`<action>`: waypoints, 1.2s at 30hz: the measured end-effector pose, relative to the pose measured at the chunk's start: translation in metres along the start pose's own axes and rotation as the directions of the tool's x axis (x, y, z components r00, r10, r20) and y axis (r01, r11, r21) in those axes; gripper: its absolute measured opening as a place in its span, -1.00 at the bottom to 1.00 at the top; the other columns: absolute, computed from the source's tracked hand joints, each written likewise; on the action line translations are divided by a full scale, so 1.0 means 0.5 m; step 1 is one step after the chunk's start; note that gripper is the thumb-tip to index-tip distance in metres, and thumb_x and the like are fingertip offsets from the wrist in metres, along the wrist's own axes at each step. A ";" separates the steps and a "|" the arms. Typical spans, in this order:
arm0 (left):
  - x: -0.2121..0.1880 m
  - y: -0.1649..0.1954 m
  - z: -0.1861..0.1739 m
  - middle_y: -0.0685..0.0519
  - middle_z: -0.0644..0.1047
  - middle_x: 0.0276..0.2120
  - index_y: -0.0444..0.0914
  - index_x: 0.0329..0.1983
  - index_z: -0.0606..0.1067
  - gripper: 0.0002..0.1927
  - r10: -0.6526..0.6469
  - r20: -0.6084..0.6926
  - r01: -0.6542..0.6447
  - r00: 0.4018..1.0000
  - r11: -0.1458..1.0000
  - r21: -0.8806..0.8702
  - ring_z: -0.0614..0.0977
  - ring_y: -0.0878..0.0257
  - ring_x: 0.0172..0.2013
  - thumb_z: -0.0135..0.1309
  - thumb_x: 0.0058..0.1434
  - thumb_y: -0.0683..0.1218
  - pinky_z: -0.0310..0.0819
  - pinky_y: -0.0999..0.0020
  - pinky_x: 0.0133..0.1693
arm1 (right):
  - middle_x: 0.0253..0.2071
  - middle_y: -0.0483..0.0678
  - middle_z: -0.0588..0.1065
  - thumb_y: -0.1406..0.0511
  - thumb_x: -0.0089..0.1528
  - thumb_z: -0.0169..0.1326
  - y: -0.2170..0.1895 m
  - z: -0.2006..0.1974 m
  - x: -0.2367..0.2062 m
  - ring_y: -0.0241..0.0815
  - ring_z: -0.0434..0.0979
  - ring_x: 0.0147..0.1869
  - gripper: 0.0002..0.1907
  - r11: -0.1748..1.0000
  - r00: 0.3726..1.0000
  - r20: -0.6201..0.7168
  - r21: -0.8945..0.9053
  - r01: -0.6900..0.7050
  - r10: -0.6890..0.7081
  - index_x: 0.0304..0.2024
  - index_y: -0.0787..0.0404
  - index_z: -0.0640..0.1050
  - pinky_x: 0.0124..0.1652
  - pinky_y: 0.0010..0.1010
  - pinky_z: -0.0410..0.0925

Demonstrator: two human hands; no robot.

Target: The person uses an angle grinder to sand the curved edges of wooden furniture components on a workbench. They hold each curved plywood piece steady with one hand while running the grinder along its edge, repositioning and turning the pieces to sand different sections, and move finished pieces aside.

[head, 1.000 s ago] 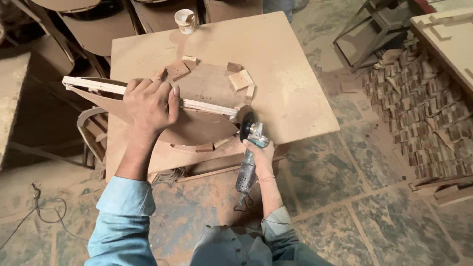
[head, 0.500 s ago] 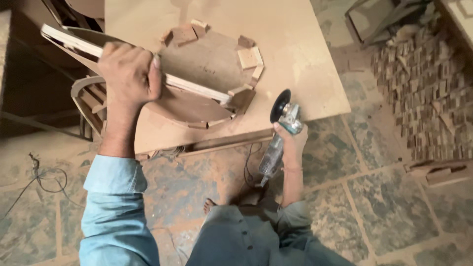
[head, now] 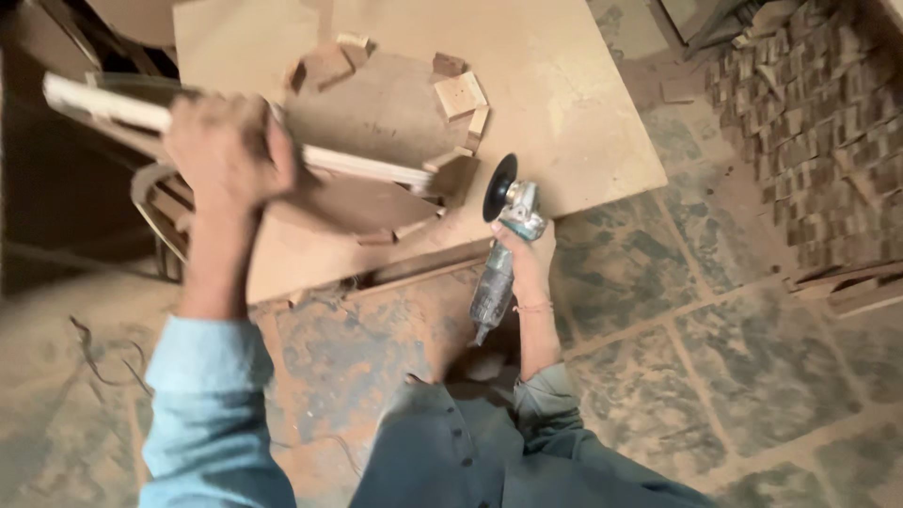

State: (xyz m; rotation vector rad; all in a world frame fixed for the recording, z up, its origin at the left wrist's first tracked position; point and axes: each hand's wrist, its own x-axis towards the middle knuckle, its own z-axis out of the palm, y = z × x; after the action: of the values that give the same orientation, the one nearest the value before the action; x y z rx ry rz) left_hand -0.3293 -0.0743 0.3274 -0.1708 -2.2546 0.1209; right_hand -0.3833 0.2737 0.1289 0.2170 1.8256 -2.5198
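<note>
Stone-tiled floor, dusty, mottled grey-brown. On it a square worktable with a pale board top, taking up the upper middle of the view.

Heap of small wooden offcuts on the floor to the right of the table, well apart from the person.

Rounded wooden workpiece lies on the tabletop, small square blocks fixed round its edge; its near side hangs over the table's front edge. A long pale wooden strip runs across it and sticks out past the table on the left.

Person stands at the table's near edge, light blue sleeves.

Left hand is wrapped around the strip, fingers curled tight over it (blurred, so the exact finger placing can't be told).

Right hand is closed round the body of an angle grinder, fingers wrapped on the grip. The grinder points up, its dark disc just beside the workpiece's right end; whether disc and wood touch, I cannot tell.
</note>
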 end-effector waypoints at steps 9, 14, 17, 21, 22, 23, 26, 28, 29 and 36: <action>0.043 0.251 -0.055 0.06 0.37 -0.60 -0.12 -0.52 0.38 -0.51 0.056 0.173 -0.076 0.983 0.991 0.111 0.40 0.18 -0.53 0.05 0.56 0.13 0.21 0.22 -0.35 | -0.24 0.01 0.55 0.41 0.05 0.39 0.096 -0.043 -0.001 -0.21 0.57 -0.37 -0.53 0.997 0.984 -0.175 0.074 -0.018 0.031 -0.07 0.35 0.45 -0.37 -0.36 0.47; 0.041 0.327 -0.052 0.15 0.30 -0.64 -0.09 -0.51 0.34 -0.27 0.230 0.120 -0.248 0.966 0.955 0.165 0.29 0.30 -0.61 -0.21 0.43 0.57 0.13 0.37 -0.45 | -0.29 0.01 0.54 0.41 0.04 0.38 0.102 -0.129 0.007 -0.18 0.57 -0.45 -0.51 0.987 0.967 -0.250 0.160 -0.014 0.054 -0.09 0.31 0.40 -0.45 -0.35 0.46; 0.027 0.291 -0.043 0.19 0.28 -0.61 -0.07 -0.48 0.31 -0.26 0.289 0.131 -0.309 0.948 0.934 0.178 0.23 0.36 -0.61 -0.24 0.44 0.60 0.10 0.40 -0.43 | -0.28 0.02 0.55 0.41 0.04 0.39 0.090 -0.152 0.004 -0.16 0.57 -0.45 -0.52 0.991 0.952 -0.300 0.130 -0.027 0.065 -0.10 0.33 0.41 -0.46 -0.35 0.45; -0.015 0.216 -0.092 0.23 0.24 -0.74 -0.05 -0.60 0.29 -0.26 0.327 0.248 -0.368 0.912 0.920 0.138 0.16 0.39 -0.74 -0.16 0.25 0.63 0.00 0.45 -0.58 | -0.27 0.00 0.55 0.39 0.02 0.40 0.057 -0.188 0.000 -0.18 0.59 -0.42 -0.50 0.987 0.956 -0.291 0.157 0.023 0.024 -0.08 0.29 0.41 -0.42 -0.36 0.48; -0.033 0.206 -0.114 0.22 0.27 -0.73 -0.07 -0.63 0.29 -0.26 0.336 0.248 -0.367 0.909 0.926 0.091 0.19 0.39 -0.74 -0.12 0.21 0.62 0.04 0.45 -0.56 | -0.26 -0.01 0.55 0.39 0.02 0.40 0.052 -0.202 -0.003 -0.19 0.59 -0.40 -0.49 0.987 0.958 -0.288 0.155 0.040 0.006 -0.08 0.28 0.41 -0.41 -0.36 0.50; -0.052 0.196 -0.146 0.21 0.30 -0.73 -0.09 -0.66 0.29 -0.26 0.346 0.254 -0.369 0.903 0.928 0.046 0.22 0.39 -0.73 -0.08 0.16 0.61 0.07 0.45 -0.54 | -0.25 -0.02 0.55 0.39 0.01 0.40 0.050 -0.211 -0.014 -0.20 0.60 -0.38 -0.48 0.986 0.959 -0.284 0.157 0.051 -0.005 -0.08 0.28 0.40 -0.39 -0.35 0.51; -0.104 0.188 -0.212 0.18 0.29 -0.64 -0.14 -0.53 0.39 -0.23 0.406 0.290 -0.413 0.867 0.910 -0.040 0.25 0.37 -0.67 -0.03 0.23 0.62 0.07 0.49 -0.48 | -0.22 0.02 0.54 0.40 0.07 0.42 0.067 -0.240 -0.077 -0.19 0.59 -0.34 -0.49 0.990 0.957 -0.290 0.121 0.072 -0.034 -0.04 0.33 0.42 -0.35 -0.36 0.48; -0.129 0.191 -0.225 0.17 0.31 -0.63 -0.13 -0.55 0.36 -0.24 0.429 0.271 -0.435 0.861 0.900 -0.044 0.27 0.36 -0.67 -0.01 0.24 0.62 0.07 0.48 -0.46 | -0.20 0.04 0.55 0.41 0.10 0.42 0.089 -0.254 -0.128 -0.18 0.59 -0.32 -0.49 0.988 0.937 -0.342 0.113 0.108 -0.063 0.00 0.34 0.44 -0.31 -0.36 0.48; -0.138 0.190 -0.227 0.16 0.31 -0.63 -0.12 -0.55 0.34 -0.24 0.430 0.266 -0.438 0.863 0.899 -0.035 0.28 0.36 -0.67 0.00 0.25 0.62 0.07 0.47 -0.46 | -0.20 0.04 0.55 0.41 0.11 0.41 0.105 -0.254 -0.158 -0.18 0.60 -0.30 -0.49 0.986 0.932 -0.355 0.110 0.123 -0.077 0.01 0.34 0.44 -0.30 -0.36 0.48; -0.197 0.173 -0.224 0.18 0.15 -0.78 -0.07 -0.75 0.14 -0.18 0.456 0.175 -0.462 0.872 0.887 -0.007 0.13 0.31 -0.72 0.09 0.15 0.60 -0.09 0.36 -0.51 | -0.20 0.05 0.54 0.45 0.03 0.40 0.236 -0.170 -0.358 -0.11 0.60 -0.37 -0.44 0.954 0.926 -0.375 0.289 0.078 0.037 -0.02 0.30 0.37 -0.38 -0.29 0.51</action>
State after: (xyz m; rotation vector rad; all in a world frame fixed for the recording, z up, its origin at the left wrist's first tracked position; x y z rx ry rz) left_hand -0.1737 -0.0020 0.3111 -0.7042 -2.3404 0.4449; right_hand -0.1860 0.3056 0.0142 0.7415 1.5274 -2.9258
